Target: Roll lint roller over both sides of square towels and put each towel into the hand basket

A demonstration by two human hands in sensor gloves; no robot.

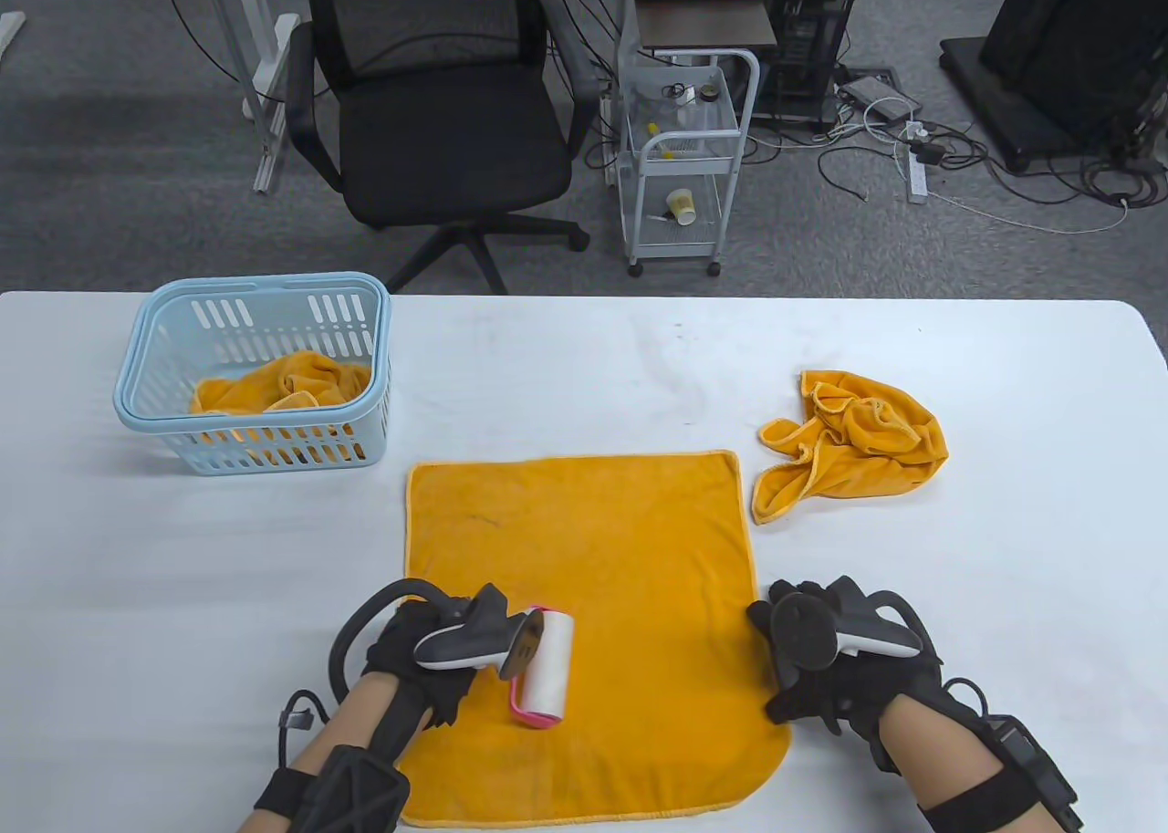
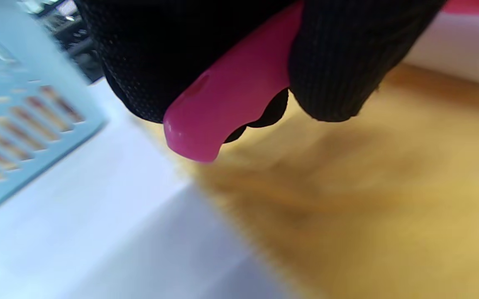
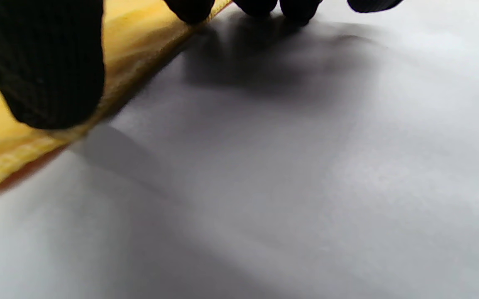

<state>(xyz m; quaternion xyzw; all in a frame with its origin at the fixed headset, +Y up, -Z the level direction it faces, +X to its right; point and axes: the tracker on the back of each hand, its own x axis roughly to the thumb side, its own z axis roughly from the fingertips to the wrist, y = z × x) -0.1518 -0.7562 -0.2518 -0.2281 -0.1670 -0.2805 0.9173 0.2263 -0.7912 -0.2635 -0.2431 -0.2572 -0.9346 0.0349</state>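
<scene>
Gripping the pink handle of the lint roller (image 1: 545,669), the left hand (image 1: 411,660) rolls it on the flat towel (image 1: 602,550), while the right hand (image 1: 821,678) presses flat fingers (image 3: 48,70) on that towel's right edge so it stays put, basket (image 1: 164,359) far off to its upper left.

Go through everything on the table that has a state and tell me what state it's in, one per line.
Spread towel: flat, unfolded on the table.
Crumpled towel: bunched up, lying apart to the right.
Hand basket: upright, an orange towel inside.
Lint roller: on the spread towel, pink handle gripped.
Left hand: gripping the roller handle.
Right hand: fingertips at the spread towel's right edge.
</scene>
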